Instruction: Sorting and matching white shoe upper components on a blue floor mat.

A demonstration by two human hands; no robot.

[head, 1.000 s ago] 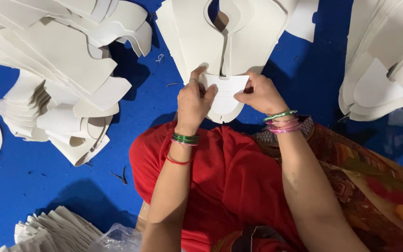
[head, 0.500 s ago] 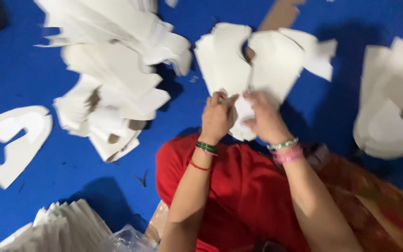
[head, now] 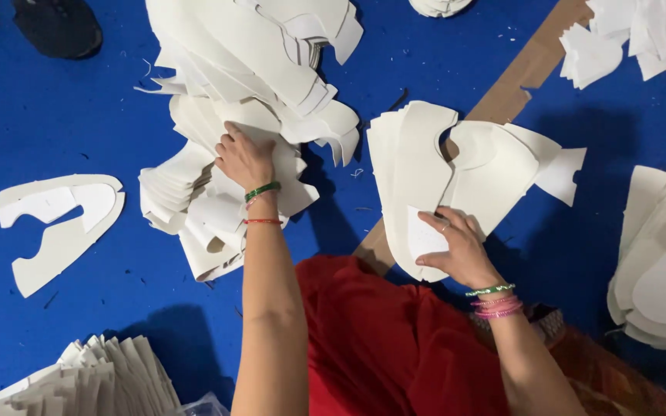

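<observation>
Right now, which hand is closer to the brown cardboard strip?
Right. The right hand rests on the white cutouts lying over the cardboard strip. The left hand is off to its left, on the big cutout pile.

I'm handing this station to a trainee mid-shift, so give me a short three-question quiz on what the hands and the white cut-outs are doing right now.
1. True or false: the left hand rests on the big heap of white cut pieces.
2. What does the right hand hold against the middle stack?
A. a small white piece
B. a pair of scissors
C. a roll of tape
3. Fill in: the pieces lie on a ____ floor.

Key:
1. True; its fingers press into the heap.
2. A; the small white piece sits under the thumb.
3. Blue.
</observation>
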